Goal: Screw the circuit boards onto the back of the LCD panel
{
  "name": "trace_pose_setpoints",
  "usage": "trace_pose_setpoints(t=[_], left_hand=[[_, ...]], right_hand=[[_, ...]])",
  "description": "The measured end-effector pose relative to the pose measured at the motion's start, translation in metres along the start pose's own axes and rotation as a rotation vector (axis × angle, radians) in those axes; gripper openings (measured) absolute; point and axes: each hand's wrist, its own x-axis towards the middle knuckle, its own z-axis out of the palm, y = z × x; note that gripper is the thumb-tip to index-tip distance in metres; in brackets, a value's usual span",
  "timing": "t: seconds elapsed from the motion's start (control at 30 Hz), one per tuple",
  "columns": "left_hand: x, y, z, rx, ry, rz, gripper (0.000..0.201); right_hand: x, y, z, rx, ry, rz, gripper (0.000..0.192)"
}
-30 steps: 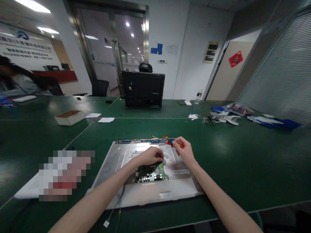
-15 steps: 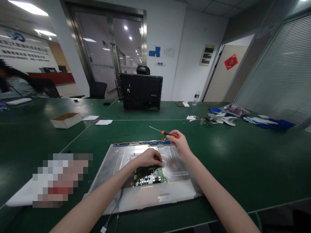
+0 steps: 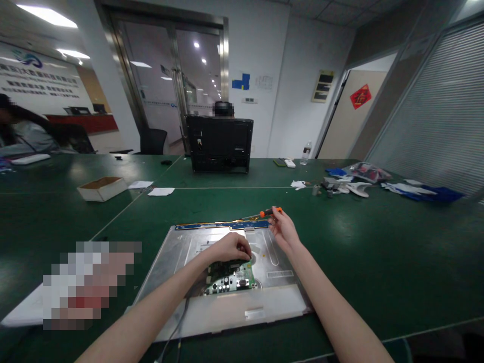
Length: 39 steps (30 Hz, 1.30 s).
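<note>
A silver metal display panel lies flat on the green table, with a blue circuit strip along its far edge. On its middle sits a green circuit board. My left hand is over the board's far edge, thumb and fingers pinched together; whatever is between them is hidden or too small to name. Higher and to the right, my right hand grips a screwdriver with an orange and black handle. The shaft points left, above the panel's far edge. A cable trails off the near left side.
A black monitor stands at the back, with a person's head behind it. An open box and papers lie left; gloves, a bag and a bottle are right. Another person sits far left.
My right hand has moved slightly right and down, and the screwdriver has swung so its shaft now slopes down to the left. My left hand stays at the board.
</note>
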Motion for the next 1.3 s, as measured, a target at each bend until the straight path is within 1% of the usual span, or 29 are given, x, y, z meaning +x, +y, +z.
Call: trace_pose_setpoints(t=[0.2, 0.47, 0.73, 0.9, 1.0, 1.07, 1.13, 1.2, 1.3], left_hand=[[0.001, 0.002, 0.0, 0.05, 0.012, -0.011, 0.013], [-0.002, 0.008, -0.001, 0.095, -0.017, 0.028, 0.017], [-0.001, 0.007, -0.01, 0.009, -0.09, -0.014, 0.02], [0.001, 0.004, -0.013, -0.027, -0.077, -0.038, 0.019], [0.002, 0.001, -0.019, -0.027, -0.018, -0.08, 0.018], [0.002, 0.0, -0.025, 0.014, 0.034, -0.111, 0.018], [0.001, 0.002, -0.03, 0.083, 0.046, -0.126, 0.018], [-0.001, 0.008, -0.033, 0.16, 0.007, -0.12, 0.017], [-0.004, 0.018, -0.032, 0.323, -0.043, -0.075, 0.013]], right_hand=[[-0.005, 0.004, 0.005, 0.004, -0.017, 0.025, 0.039], [-0.007, 0.002, 0.005, 0.017, -0.012, 0.033, 0.037], [-0.008, -0.002, 0.005, 0.03, -0.015, 0.036, 0.037], [-0.008, -0.003, 0.004, 0.045, -0.021, 0.029, 0.04], [-0.007, -0.003, 0.003, 0.052, -0.02, 0.025, 0.042], [-0.006, -0.002, 0.003, 0.057, -0.023, 0.023, 0.043], [-0.006, -0.002, 0.003, 0.06, -0.028, 0.022, 0.043], [-0.006, -0.001, 0.003, 0.061, -0.032, 0.021, 0.044], [-0.007, -0.002, 0.003, 0.06, -0.033, 0.018, 0.043]])
